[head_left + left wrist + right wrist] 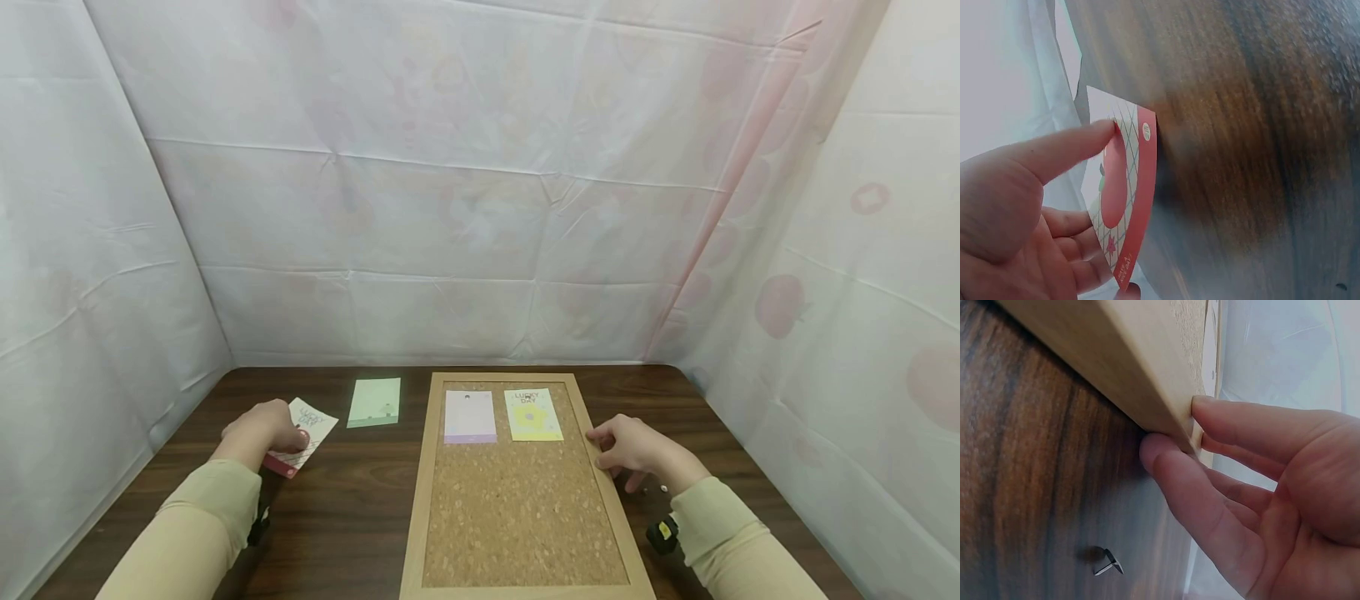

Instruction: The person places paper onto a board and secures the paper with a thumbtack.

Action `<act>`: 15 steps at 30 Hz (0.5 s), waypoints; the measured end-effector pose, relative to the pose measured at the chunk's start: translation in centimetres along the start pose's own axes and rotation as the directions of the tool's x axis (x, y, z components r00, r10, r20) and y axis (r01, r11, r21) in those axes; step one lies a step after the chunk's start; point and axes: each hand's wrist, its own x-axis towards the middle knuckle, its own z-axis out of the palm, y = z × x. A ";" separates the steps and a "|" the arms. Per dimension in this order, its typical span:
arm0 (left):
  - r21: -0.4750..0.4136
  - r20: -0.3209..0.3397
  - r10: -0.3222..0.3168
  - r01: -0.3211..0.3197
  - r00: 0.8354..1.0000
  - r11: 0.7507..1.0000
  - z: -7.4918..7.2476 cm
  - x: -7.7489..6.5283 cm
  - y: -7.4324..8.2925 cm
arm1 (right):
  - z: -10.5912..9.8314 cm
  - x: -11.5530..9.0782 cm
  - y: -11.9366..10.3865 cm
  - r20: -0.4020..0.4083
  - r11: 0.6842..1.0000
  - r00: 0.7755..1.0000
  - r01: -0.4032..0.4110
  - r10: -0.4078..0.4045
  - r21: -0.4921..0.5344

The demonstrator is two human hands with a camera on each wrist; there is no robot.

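Observation:
My left hand (262, 429) holds a white and red note card (311, 425) at the left of the table. In the left wrist view the thumb lies on the card's printed front and the other fingers are behind it. A wood-framed corkboard (517, 517) lies in the middle, with my right hand (637, 450) gripping its right edge. The right wrist view has one fingertip on the frame's top and another against its side. A purple-edged card (469, 417) and a yellow card (534, 417) lie side by side on the cork, each with a small dark spot near its top.
A green card (375, 402) lies on the dark wooden table (352, 517), left of the corkboard. Below the right hand is a metal thumbtack (1109, 562) on the table. White printed curtains (450, 217) stand around the back and sides.

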 end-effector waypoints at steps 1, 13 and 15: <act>-0.004 -0.008 0.001 -0.001 1.000 1.000 -0.1 -0.1 0.0 | 0.0 0.0 0.0 0.002 1.000 1.000 0.002 -0.002 -0.003; -0.051 -0.087 0.003 -0.007 0.996 0.999 -1.5 -0.1 -0.4 | 0.0 -0.1 -0.1 -0.007 1.000 1.000 -0.010 0.010 -0.006; -0.063 -0.097 0.012 -0.018 0.995 0.998 -1.7 -0.1 -0.6 | 0.0 -0.1 -0.1 -0.004 1.000 1.000 -0.006 0.006 -0.006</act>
